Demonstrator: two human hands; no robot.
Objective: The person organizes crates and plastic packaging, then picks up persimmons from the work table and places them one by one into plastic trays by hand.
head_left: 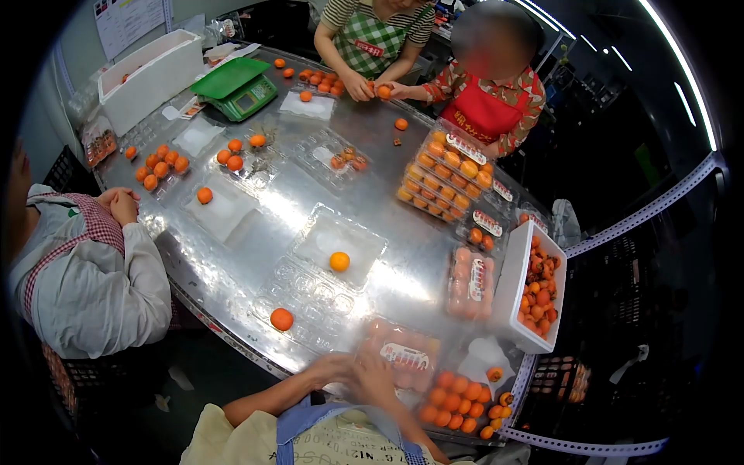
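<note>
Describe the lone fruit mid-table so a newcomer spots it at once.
On the metal table, start at the green scale and come diagonally toward the camera wearer, rightward, to the open clear tray near the middle. The fruit sits alone on that tray's white liner. It's a yellower orange than the redder fruit just nearer the table edge.

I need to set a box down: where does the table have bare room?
The table shows bare metal between the tray holding one fruit and the stacked boxes. Near the right hand it is crowded: sealed pack, fruit rows, foam box beyond.
</note>
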